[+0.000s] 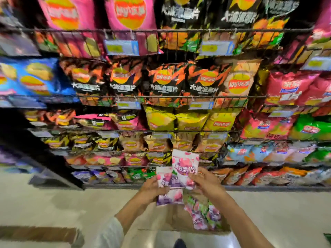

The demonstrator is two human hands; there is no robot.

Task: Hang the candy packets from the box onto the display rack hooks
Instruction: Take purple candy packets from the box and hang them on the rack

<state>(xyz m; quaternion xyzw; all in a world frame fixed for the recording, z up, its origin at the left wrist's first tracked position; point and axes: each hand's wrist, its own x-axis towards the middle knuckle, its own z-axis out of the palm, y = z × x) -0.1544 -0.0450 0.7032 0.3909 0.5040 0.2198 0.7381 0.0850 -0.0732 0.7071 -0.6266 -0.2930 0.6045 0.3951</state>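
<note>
Left hand (152,189) fingers curl round a packet stack (169,196); right hand (206,181) pinches top candy packet (185,164). Box (179,219), probably cardboard, at 6 o'clock; chip rack (161,96) at 12.

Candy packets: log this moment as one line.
left hand: holds candy packets | right hand: pinches raised packet | box: below hands | none hung in view

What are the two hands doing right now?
Left hand: fingers hold a pink-purple candy packet.
Right hand: fingers pinch the raised candy packet.
</note>
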